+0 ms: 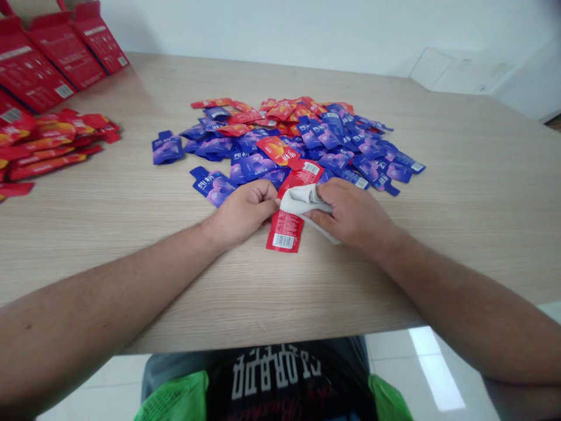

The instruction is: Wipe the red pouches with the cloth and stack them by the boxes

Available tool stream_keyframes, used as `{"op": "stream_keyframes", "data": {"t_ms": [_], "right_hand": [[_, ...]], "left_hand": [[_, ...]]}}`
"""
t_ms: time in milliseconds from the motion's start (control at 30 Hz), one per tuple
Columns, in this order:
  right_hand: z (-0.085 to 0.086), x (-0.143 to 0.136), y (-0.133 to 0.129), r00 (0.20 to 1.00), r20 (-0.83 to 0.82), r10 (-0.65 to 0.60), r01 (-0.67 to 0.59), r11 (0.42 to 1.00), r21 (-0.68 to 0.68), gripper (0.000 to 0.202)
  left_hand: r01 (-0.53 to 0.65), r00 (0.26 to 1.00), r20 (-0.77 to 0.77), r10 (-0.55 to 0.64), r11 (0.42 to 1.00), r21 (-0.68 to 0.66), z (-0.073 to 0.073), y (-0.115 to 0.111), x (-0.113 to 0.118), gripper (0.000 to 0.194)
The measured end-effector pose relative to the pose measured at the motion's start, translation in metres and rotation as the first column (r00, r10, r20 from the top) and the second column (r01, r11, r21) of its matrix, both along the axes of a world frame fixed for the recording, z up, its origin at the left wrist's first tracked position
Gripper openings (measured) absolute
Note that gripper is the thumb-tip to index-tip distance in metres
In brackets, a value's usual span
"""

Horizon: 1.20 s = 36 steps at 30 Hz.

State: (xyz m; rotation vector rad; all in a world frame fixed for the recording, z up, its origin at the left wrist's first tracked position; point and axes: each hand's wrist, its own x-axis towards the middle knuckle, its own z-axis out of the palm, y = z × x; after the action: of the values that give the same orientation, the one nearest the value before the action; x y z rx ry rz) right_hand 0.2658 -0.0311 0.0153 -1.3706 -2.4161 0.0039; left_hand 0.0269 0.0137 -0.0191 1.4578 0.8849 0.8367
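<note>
My right hand is closed round a folded white cloth, pressed over a red sachet that lies on the table barcode side up. At the sachet's left edge, the fingers of my left hand are curled in a pinch on it, their tips partly hidden by the cloth. Another red barcode end shows above the cloth; whether it belongs to a second sachet is hard to tell. Just beyond my hands lies a heap of purple sachets and orange-red sachets.
A stack of red sachets lies at the left. Behind it stand several red cartons with open flaps. One purple sachet sits apart, left of the heap. The wooden table's front edge is close to my body.
</note>
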Motion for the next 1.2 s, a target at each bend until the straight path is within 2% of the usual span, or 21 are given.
{"op": "stream_keyframes", "data": {"t_ms": [67, 167, 233, 333, 400, 433, 500, 567, 633, 667, 733, 800, 833, 900, 967, 1067, 1133, 1200], "right_hand": [[0.001, -0.004, -0.004, 0.991, 0.039, 0.126, -0.123, 0.99, -0.061, 0.018], [0.003, -0.009, -0.011, 0.945, 0.083, 0.317, -0.302, 0.941, -0.151, 0.012], [0.003, -0.008, -0.01, 0.959, 0.083, 0.27, -0.259, 0.958, -0.127, 0.014], [0.001, -0.002, -0.003, 0.999, 0.026, 0.034, -0.034, 0.999, -0.014, 0.023], [0.0, 0.0, 0.0, 1.0, -0.003, -0.027, 0.027, 0.999, 0.019, 0.025], [0.0, 0.0, 0.0, 1.0, 0.0, -0.012, 0.012, 1.0, 0.01, 0.025], [0.001, -0.004, -0.004, 0.995, 0.027, 0.093, -0.092, 0.995, -0.047, 0.02], [0.003, -0.008, -0.01, 0.967, 0.061, 0.248, -0.239, 0.962, -0.132, 0.014], [0.005, -0.011, -0.013, 0.944, 0.082, 0.319, -0.301, 0.938, -0.172, 0.012], [0.005, -0.01, -0.013, 0.953, 0.083, 0.293, -0.278, 0.948, -0.156, 0.013], [0.004, -0.007, -0.009, 0.989, 0.057, 0.14, -0.136, 0.989, -0.067, 0.019], [0.002, -0.002, -0.002, 1.0, 0.012, -0.003, 0.002, 1.0, 0.014, 0.025], [0.001, 0.0, 0.001, 0.999, -0.003, -0.035, 0.035, 0.999, 0.031, 0.026], [0.0, 0.001, 0.002, 1.0, -0.002, -0.016, 0.016, 1.0, 0.013, 0.025], [0.001, -0.002, -0.002, 0.995, 0.027, 0.099, -0.097, 0.994, -0.055, 0.02], [0.004, -0.007, -0.01, 0.953, 0.082, 0.29, -0.274, 0.947, -0.167, 0.012], [0.004, -0.007, -0.01, 0.96, 0.09, 0.264, -0.25, 0.957, -0.149, 0.012], [0.003, -0.003, -0.005, 0.992, 0.054, 0.111, -0.107, 0.993, -0.058, 0.019]], "left_hand": [[-0.007, 1.0, -0.004, 0.007, 1.0, 0.009, 0.0, 0.0, 0.0, 0.015], [-0.014, 1.0, -0.01, 0.014, 1.0, 0.011, 0.0, 0.0, 0.0, 0.015], [-0.01, 1.0, -0.01, 0.01, 1.0, 0.004, 0.0, 0.0, 0.0, 0.015], [0.001, 1.0, -0.006, -0.001, 1.0, -0.007, 0.0, 0.0, 0.0, 0.016], [-0.001, 1.0, -0.01, 0.001, 1.0, -0.007, 0.0, 0.0, 0.0, 0.017], [-0.006, 1.0, -0.015, 0.006, 1.0, -0.004, 0.0, 0.0, 0.0, 0.017], [-0.016, 1.0, -0.023, 0.016, 1.0, 0.006, 0.001, -0.001, 0.0, 0.016], [-0.018, 1.0, -0.023, 0.018, 1.0, 0.016, 0.001, -0.001, 0.0, 0.016], [-0.02, 1.0, -0.016, 0.02, 1.0, 0.021, 0.001, -0.001, 0.0, 0.016], [-0.02, 1.0, -0.014, 0.02, 1.0, 0.017, 0.001, 0.0, 0.0, 0.016], [-0.015, 1.0, -0.017, 0.015, 1.0, -0.001, 0.0, 0.0, -0.001, 0.017], [-0.004, 1.0, -0.023, 0.004, 1.0, -0.017, -0.001, 0.0, -0.001, 0.018], [-0.001, 1.0, -0.025, 0.001, 1.0, -0.018, -0.002, 0.0, -0.001, 0.018], [-0.005, 1.0, -0.026, 0.005, 1.0, -0.013, -0.002, 0.0, -0.001, 0.018], [-0.014, 1.0, -0.028, 0.014, 1.0, -0.004, -0.002, 0.0, -0.001, 0.016], [-0.028, 0.999, -0.037, 0.028, 1.0, 0.014, -0.002, 0.001, -0.001, 0.016], [-0.026, 0.999, -0.03, 0.026, 1.0, 0.012, -0.002, 0.001, -0.001, 0.016], [-0.017, 1.0, -0.021, 0.017, 1.0, -0.001, -0.002, 0.001, -0.001, 0.017]]}}
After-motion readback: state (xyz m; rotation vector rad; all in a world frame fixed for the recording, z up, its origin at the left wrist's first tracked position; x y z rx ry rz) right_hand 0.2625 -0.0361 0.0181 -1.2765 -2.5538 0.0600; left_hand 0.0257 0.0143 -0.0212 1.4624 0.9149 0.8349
